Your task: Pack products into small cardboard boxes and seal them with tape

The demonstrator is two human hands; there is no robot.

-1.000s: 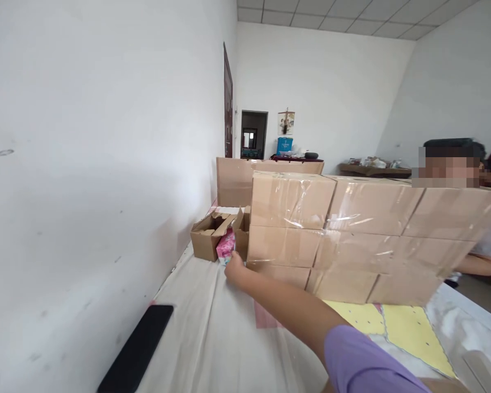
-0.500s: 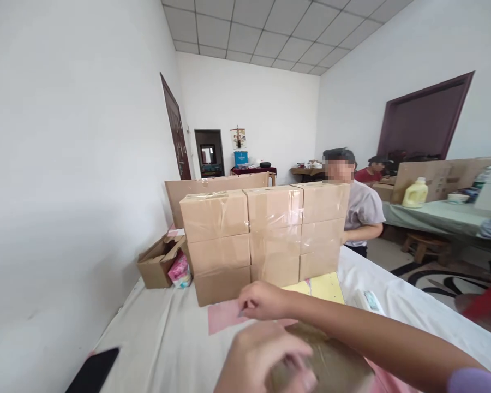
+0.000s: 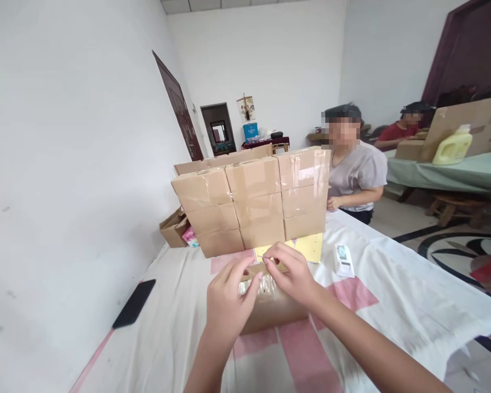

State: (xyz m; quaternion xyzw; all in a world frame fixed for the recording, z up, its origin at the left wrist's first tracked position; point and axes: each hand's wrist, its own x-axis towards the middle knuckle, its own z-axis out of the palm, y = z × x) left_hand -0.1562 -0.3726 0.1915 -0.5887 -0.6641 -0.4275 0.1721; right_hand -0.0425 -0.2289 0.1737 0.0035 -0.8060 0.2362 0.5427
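A small taped cardboard box lies on the plastic-covered table right in front of me. My left hand rests on its near left top, fingers curled against the tape. My right hand pinches at the far top edge of the same box, thumb and forefinger pressed together on the tape. Behind the box stands a wall of stacked sealed cartons, three high.
A black phone lies at the left by the white wall. An open carton with a pink pack sits beside the stack. A small printed pack lies to the right. A person in a grey shirt stands behind the cartons.
My right hand has come back from the pink pack by the open carton to the small box. Both hands now sit on the box top, and my view has tilted down.
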